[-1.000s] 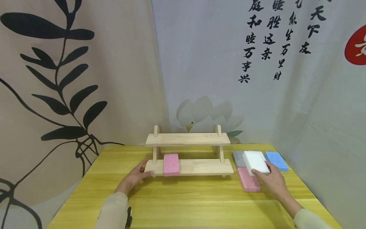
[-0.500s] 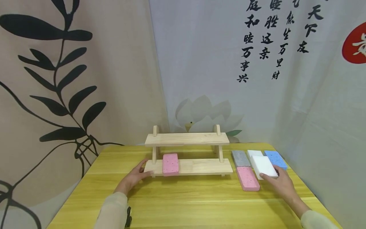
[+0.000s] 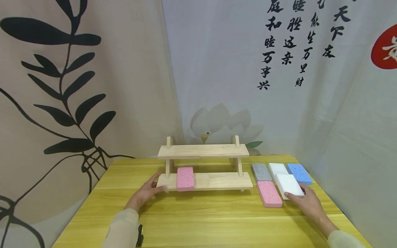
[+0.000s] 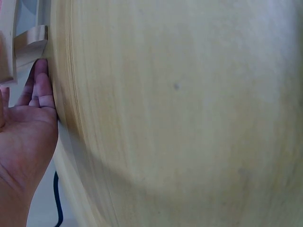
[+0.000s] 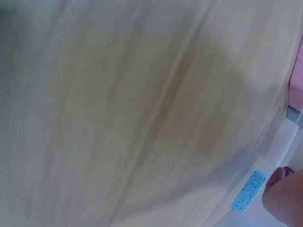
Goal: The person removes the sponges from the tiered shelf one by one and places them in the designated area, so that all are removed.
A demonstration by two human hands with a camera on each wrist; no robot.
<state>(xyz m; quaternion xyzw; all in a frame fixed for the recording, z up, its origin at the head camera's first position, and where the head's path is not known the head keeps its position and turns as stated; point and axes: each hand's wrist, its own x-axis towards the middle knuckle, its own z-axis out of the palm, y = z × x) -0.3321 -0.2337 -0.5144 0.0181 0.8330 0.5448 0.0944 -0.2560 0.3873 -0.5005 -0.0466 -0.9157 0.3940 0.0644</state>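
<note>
A two-tier wooden shelf rack [image 3: 214, 181] stands at the back of the table, with a pink sponge [image 3: 185, 178] on its lower board. My left hand [image 3: 145, 193] holds the left end of that board, thumb in front and fingers behind; the left wrist view shows the palm [image 4: 28, 130] beside the wood. On the right, my right hand [image 3: 310, 203] pinches a white sponge [image 3: 288, 184] between thumb and fingers, close over the table. It overlaps a second white sponge [image 3: 277, 168] behind it. To its left lies another pink sponge [image 3: 269, 194].
A grey sponge [image 3: 261, 172] lies behind the pink one, right of the rack. At the back right is a blue sponge [image 3: 299, 173], also visible near the hand in the right wrist view. Printed cloth [image 3: 223, 86] hangs behind the yellow wooden table [image 3: 214, 220].
My right hand has moved the white sponge to the right and toward me, uncovering the second white sponge behind it. The left hand stays at the rack.
</note>
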